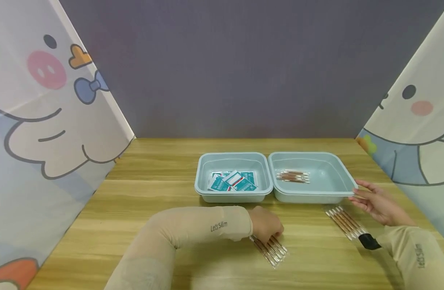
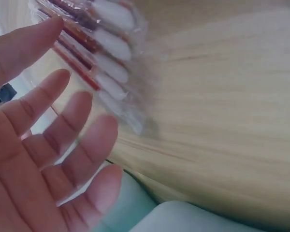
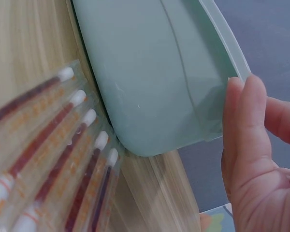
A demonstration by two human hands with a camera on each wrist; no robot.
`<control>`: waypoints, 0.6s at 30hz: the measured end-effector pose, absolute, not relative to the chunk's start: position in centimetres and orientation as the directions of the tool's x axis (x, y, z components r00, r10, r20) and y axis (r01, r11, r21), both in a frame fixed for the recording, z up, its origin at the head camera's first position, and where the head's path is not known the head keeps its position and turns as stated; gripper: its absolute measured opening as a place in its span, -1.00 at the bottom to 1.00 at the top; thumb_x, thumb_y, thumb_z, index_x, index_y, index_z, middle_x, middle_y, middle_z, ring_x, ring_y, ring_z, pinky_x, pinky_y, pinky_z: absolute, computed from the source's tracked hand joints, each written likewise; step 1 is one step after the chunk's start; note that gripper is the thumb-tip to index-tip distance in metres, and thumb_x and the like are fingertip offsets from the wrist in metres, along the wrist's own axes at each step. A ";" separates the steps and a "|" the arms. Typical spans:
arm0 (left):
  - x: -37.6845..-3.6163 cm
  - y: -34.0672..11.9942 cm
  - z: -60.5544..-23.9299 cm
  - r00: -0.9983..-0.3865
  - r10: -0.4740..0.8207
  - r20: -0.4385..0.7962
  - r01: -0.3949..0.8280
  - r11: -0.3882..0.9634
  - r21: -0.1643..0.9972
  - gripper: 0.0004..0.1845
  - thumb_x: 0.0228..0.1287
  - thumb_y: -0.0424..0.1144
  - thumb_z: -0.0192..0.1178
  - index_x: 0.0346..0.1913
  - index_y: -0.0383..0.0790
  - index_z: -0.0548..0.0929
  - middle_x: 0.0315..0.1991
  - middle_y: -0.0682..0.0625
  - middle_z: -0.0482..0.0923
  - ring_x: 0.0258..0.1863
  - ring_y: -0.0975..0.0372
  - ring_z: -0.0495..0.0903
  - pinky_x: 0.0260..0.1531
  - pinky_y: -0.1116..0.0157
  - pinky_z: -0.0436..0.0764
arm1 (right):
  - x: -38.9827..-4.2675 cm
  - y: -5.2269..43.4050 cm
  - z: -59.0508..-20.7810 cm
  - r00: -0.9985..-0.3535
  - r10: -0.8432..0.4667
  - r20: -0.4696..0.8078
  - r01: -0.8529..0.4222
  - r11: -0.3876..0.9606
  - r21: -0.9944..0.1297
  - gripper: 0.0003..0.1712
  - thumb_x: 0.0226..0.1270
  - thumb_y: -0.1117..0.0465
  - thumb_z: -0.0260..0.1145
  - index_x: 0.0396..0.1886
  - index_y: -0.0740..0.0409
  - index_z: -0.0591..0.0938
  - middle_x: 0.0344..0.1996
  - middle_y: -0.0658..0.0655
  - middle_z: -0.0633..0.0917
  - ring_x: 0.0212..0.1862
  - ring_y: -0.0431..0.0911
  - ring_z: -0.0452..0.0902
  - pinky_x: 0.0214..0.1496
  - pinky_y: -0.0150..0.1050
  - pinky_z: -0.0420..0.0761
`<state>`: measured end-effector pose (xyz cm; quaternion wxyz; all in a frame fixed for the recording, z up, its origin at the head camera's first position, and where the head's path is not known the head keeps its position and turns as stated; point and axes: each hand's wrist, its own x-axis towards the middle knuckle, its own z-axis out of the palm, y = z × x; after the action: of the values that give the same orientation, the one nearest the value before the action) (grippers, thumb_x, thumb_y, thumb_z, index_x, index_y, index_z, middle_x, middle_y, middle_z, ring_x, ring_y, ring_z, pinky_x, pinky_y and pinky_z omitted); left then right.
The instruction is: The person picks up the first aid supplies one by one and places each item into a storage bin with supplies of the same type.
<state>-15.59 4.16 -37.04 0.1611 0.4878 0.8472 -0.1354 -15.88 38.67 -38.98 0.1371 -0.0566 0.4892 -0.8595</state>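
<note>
Fingertips of my left hand (image 1: 267,227) press down on a clear packet of swabs (image 1: 270,249) lying on the wooden table (image 1: 153,193), just in front of the two trays; in the left wrist view the fingers (image 2: 63,140) are spread and fairly straight beside the packet (image 2: 104,63), not wrapped round it. My right hand (image 1: 379,205) is loose and extended, its fingers touching the rim of the right-hand pale blue tray (image 1: 338,177), and the thumb (image 3: 249,125) lies against that rim. A strip of the same swabs (image 1: 298,176) lies in that tray; the left tray (image 1: 207,165) holds teal and white sachets (image 1: 233,181). Another swab packet (image 1: 345,222) lies beside my right hand, one end under the tray's corner. Each packet is a flat transparent sleeve with about five brown-stemmed sticks side by side, white cotton tips showing at the ends
</note>
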 end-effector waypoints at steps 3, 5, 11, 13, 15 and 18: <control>-15.2 4.2 -37.1 -0.466 0.791 -0.397 0.878 0.470 -0.092 -0.70 0.07 -0.30 0.34 -0.52 0.08 0.40 -0.51 0.24 0.33 -0.53 0.39 0.29 -0.59 0.39 0.30 | -15.8 38.6 -39.1 -0.954 -0.298 -0.041 0.188 -0.485 -0.854 -0.60 0.47 0.51 -0.08 -0.12 0.00 0.59 -0.31 0.25 0.62 -0.26 0.01 0.70 -0.17 -0.32 0.66; -15.2 4.2 -37.2 -0.474 0.788 -0.393 0.874 0.476 -0.099 -0.70 0.07 -0.28 0.35 -0.51 0.09 0.40 -0.50 0.24 0.32 -0.52 0.39 0.29 -0.60 0.40 0.31 | -15.7 38.5 -39.1 -0.955 -0.295 -0.044 0.190 -0.490 -0.851 -0.60 0.47 0.51 -0.09 -0.13 0.00 0.59 -0.31 0.26 0.62 -0.27 0.01 0.70 -0.18 -0.31 0.66; -15.5 4.2 -37.5 -0.517 0.758 -0.397 0.844 0.528 -0.092 -0.68 0.04 -0.20 0.41 -0.49 0.08 0.40 -0.52 0.25 0.35 -0.52 0.40 0.33 -0.61 0.40 0.35 | -15.7 38.4 -38.8 -0.956 -0.289 -0.042 0.189 -0.501 -0.844 -0.58 0.48 0.52 -0.12 -0.13 0.02 0.59 -0.31 0.25 0.61 -0.28 0.03 0.70 -0.18 -0.28 0.67; -15.6 4.3 -37.6 -0.522 0.757 -0.393 0.842 0.532 -0.094 -0.68 0.01 -0.16 0.45 -0.50 0.09 0.43 -0.53 0.27 0.37 -0.52 0.41 0.35 -0.60 0.40 0.37 | -15.7 38.4 -38.9 -0.957 -0.287 -0.046 0.190 -0.501 -0.844 -0.58 0.48 0.52 -0.11 -0.13 0.02 0.60 -0.31 0.25 0.61 -0.28 0.04 0.70 -0.17 -0.28 0.67; -15.6 4.3 -37.7 -0.525 0.756 -0.392 0.840 0.533 -0.099 -0.70 -0.03 -0.12 0.48 -0.51 0.12 0.48 -0.51 0.29 0.40 -0.50 0.42 0.39 -0.56 0.39 0.41 | -15.6 38.5 -38.9 -0.958 -0.283 -0.049 0.192 -0.502 -0.844 -0.57 0.47 0.52 -0.11 -0.14 0.02 0.61 -0.31 0.25 0.61 -0.28 0.04 0.70 -0.17 -0.27 0.67; -15.6 4.3 -37.8 -0.523 0.755 -0.396 0.843 0.526 -0.110 -0.75 -0.07 -0.08 0.51 -0.53 0.16 0.56 -0.48 0.33 0.43 -0.46 0.44 0.42 -0.49 0.38 0.47 | -15.6 38.6 -39.0 -0.958 -0.282 -0.049 0.192 -0.507 -0.840 -0.57 0.48 0.52 -0.12 -0.14 0.02 0.61 -0.30 0.24 0.60 -0.27 0.04 0.70 -0.17 -0.27 0.67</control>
<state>-15.59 4.33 -37.76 0.1516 0.4642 0.8604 -0.1459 -15.59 38.59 -39.01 0.1366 -0.0471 0.4772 -0.8668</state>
